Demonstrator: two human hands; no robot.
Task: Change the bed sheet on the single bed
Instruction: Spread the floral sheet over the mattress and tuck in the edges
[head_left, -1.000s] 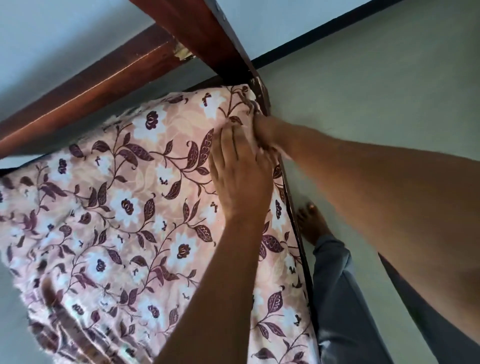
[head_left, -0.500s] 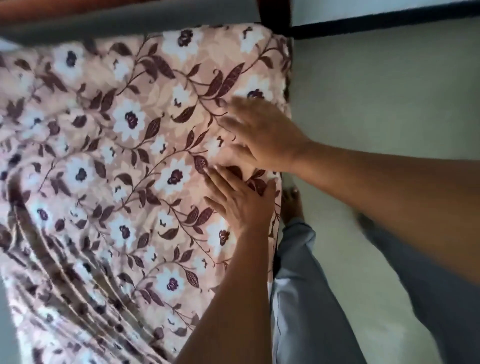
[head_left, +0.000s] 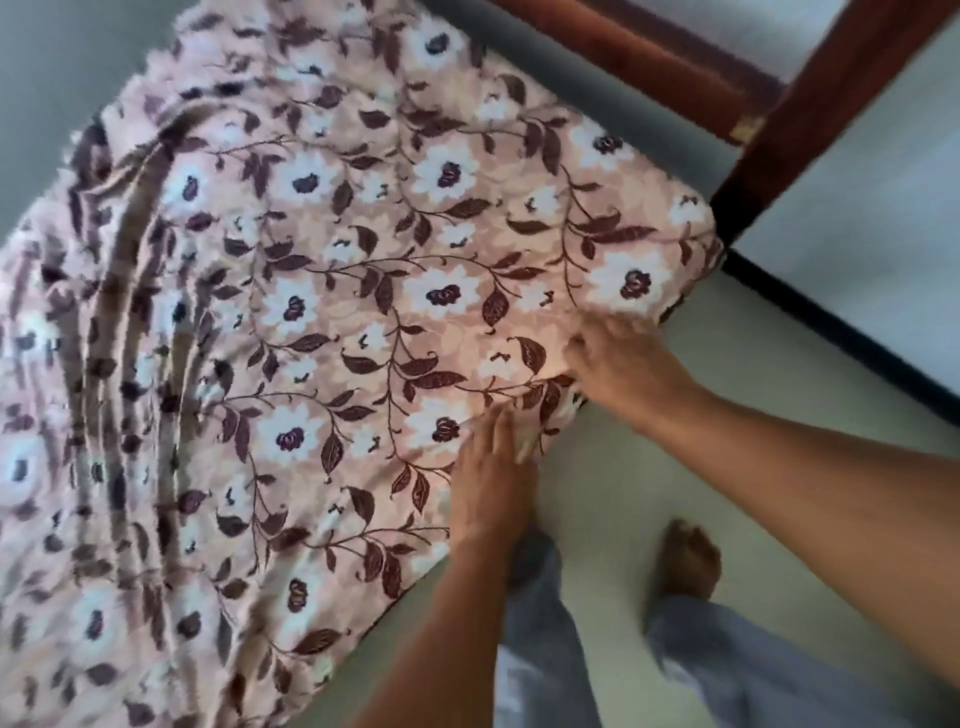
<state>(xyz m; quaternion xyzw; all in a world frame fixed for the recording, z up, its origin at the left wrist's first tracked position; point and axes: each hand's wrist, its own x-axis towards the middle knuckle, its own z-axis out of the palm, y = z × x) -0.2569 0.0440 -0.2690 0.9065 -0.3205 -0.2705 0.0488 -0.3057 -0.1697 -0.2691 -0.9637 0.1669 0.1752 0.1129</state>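
Observation:
A pink bed sheet printed with white flowers and dark maroon leaves covers the mattress of the single bed. It is smooth near the corner and rumpled in long folds on the left. My left hand lies flat on the sheet at the mattress's near side edge, fingers straight. My right hand is just beyond it at the same edge, close to the corner. Its fingers are on the sheet but blurred, so their grip is unclear. A small bunch of sheet stands up between the two hands.
The dark wooden bed frame, with a rail and a post, runs along the top right. Pale floor lies beside the bed, bounded by a dark skirting strip. My bare foot and grey-blue trouser legs stand there.
The view has swung round, so the bed corner now sits upper right. Both hands slid from the top of the sheet to the mattress's side edge, where the sheet now bunches between them.

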